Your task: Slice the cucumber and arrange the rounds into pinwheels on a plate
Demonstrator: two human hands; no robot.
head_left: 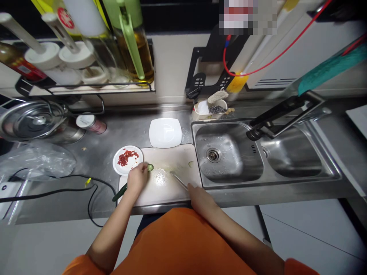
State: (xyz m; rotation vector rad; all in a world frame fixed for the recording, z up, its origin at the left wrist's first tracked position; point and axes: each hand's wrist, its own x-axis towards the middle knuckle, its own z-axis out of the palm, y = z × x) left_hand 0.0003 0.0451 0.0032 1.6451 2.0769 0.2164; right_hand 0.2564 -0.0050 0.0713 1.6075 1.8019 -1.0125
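Note:
My left hand (138,178) is closed over a dark green cucumber (119,192) near the left side of a white cutting board (160,193). One end of it sticks out behind my wrist; a pale round cut face (150,167) shows at my fingertips. The middle stretch lies hidden beneath the hand. My right hand (200,197), at the board's front right, grips a knife (179,180) whose blade points up and left over the board, apart from the cucumber. A thin pale green slice (190,164) rests near the board's right edge.
A white plate of small red pieces (116,160) overlaps the board's left corner. Behind the board sits a white square dish (165,132). The double sink (229,152) adjoins on the right, under a black faucet (258,131). A black cable (97,186) crosses the counter at left.

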